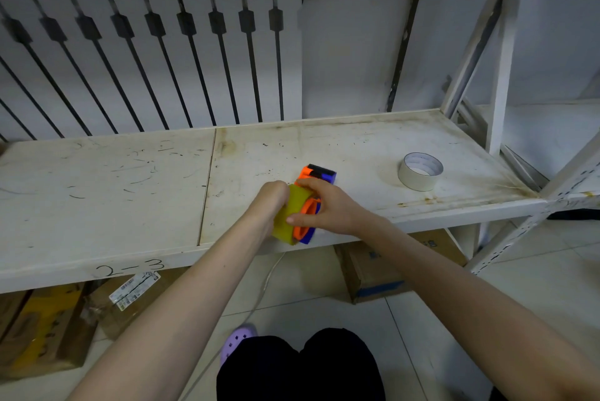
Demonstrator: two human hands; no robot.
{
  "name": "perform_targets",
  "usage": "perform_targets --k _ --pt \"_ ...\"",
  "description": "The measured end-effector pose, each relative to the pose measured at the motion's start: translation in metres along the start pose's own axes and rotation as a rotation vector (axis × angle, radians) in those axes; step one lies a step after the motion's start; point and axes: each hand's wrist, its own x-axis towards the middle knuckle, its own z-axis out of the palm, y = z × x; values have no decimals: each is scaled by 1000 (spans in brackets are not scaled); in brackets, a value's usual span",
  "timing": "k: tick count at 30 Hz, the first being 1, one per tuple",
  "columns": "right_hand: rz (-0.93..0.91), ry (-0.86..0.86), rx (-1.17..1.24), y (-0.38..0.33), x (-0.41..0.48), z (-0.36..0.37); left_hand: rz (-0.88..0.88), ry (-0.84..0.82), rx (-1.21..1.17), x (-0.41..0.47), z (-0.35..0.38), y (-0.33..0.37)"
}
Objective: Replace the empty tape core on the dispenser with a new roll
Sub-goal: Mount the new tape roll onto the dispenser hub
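Near the front edge of the white shelf (130,192), the orange and blue tape dispenser (316,178) is being held down by the right hand (328,207), whose fingers are being wrapped over its frame. A yellow roll (290,215) is being gripped by the left hand (269,202), which is closed around its outer face and is being kept pressed against the dispenser's side. Whether the roll is already seated on the hub cannot be told, since the hub is being hidden by both hands. Well apart to the right, a pale, thin-walled ring (419,170) is lying flat on the same shelf; it is being judged to be the empty core, already off the dispenser.

The yellow roll is being judged light but firm, a stiff wound cylinder that will not give under a squeeze, with a smooth outer wrap that could slip in a loose grasp. It is best being taken across its flat sides or around the rim, clear of any loose sticky end. The plastic dispenser is being judged light and rigid, liable to slide on the smooth shelf unless it is being pinned, and its toothed cutting end is best being avoided. The core, being thin card, is likely being easily crushed.
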Motion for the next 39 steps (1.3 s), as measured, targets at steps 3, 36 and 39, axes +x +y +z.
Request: perform_targets --k 3,36,39 --pt "-89 32 -134 -1 2 5 -39 -80 -1 -7 -3 2" --pt "87 99 -47 16 6 8 147 -81 -99 -20 1 -20" --pt "107 36 -48 16 6 4 99 -69 -117 -16 2 -17"
